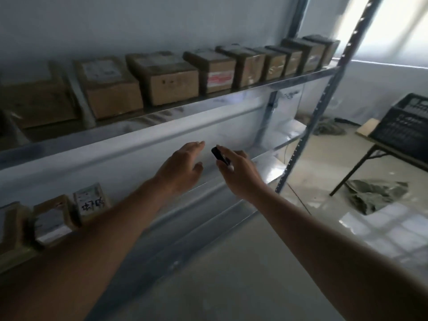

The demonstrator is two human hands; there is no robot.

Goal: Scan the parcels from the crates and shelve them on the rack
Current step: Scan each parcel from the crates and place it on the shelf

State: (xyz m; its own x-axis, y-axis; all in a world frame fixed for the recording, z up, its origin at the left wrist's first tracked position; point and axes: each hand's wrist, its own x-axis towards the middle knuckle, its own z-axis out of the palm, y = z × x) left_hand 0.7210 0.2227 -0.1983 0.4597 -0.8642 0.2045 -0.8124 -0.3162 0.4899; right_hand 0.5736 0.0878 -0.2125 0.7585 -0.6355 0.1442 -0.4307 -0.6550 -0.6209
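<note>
A metal rack [162,126] fills the left and middle of the head view. Several cardboard parcels [171,77] stand in a row on its upper shelf. Three more parcels [91,201] stand on the lower shelf at the left. My left hand [183,167] reaches toward the bare stretch of the lower shelf with straight fingers and holds nothing. Just to its right, my right hand [240,174] grips a small black scanner [218,155], which points at the shelf. The picture is blurred.
A dark plastic crate [403,126] sits on a folding table [370,163] at the right. A crumpled grey-green cloth [375,195] lies on the glossy floor below it. The rack's perforated front post [308,126] stands between hands and table.
</note>
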